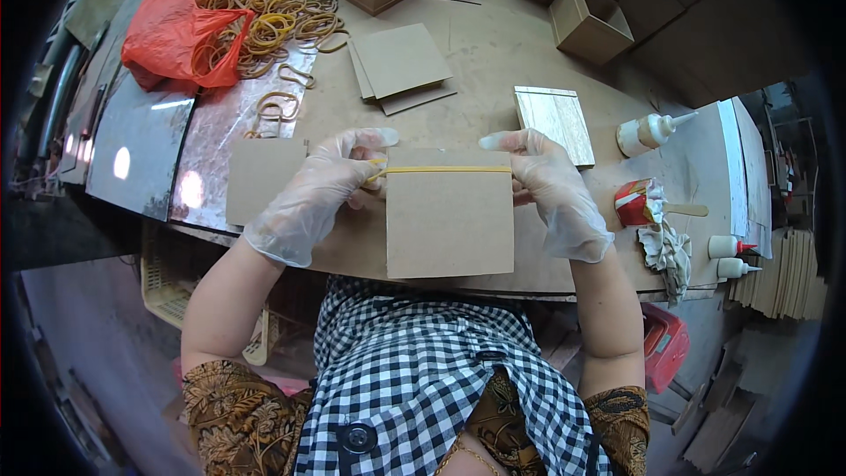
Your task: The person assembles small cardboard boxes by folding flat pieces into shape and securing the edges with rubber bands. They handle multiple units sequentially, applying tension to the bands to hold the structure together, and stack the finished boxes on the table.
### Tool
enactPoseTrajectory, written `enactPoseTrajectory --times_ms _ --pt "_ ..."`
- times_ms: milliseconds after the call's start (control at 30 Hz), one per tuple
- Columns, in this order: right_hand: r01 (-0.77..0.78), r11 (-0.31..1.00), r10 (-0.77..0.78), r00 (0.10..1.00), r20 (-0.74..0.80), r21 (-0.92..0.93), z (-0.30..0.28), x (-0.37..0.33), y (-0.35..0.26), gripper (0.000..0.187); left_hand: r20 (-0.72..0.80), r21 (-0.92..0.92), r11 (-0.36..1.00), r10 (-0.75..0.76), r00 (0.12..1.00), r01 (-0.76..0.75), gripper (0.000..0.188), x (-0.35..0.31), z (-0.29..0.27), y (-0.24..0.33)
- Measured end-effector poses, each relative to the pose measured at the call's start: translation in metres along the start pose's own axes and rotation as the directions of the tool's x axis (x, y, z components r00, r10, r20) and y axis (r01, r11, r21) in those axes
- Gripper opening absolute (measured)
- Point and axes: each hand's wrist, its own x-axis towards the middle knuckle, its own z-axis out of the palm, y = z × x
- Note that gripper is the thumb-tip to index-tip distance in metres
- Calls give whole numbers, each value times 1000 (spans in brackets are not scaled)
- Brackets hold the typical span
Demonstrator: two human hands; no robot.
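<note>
A brown fibreboard box (449, 225) stands at the table's front edge with one square face toward me; its inside is hidden. A yellow rubber band (449, 169) runs taut across it near the top. At the upper left corner, my left hand (330, 181), in a clear plastic glove, pinches a loop of the band. My right hand (551, 185), gloved likewise, closes on the box's right edge where the band goes round, thumb stretched along the top. The fingertips of that hand are partly hidden behind the box.
Loose rubber bands (273, 26) spill from a red plastic bag (167, 35) at the far left. Flat boards (405, 62) lie ahead, a wooden block (555, 123) to their right. Glue bottle (648, 134), red tub (636, 203) and rag (665, 256) stand right. Finished-looking boxes (590, 22) stand behind.
</note>
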Motion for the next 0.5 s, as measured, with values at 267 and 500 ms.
enactPoseTrajectory --times_ms 267,500 --pt "-25 999 22 998 67 42 -4 2 7 30 -21 17 1000 14 1000 -14 41 6 6 -5" --pt "9 1000 -12 996 86 27 -11 3 2 32 -28 -24 1000 5 1000 -5 37 2 4 0"
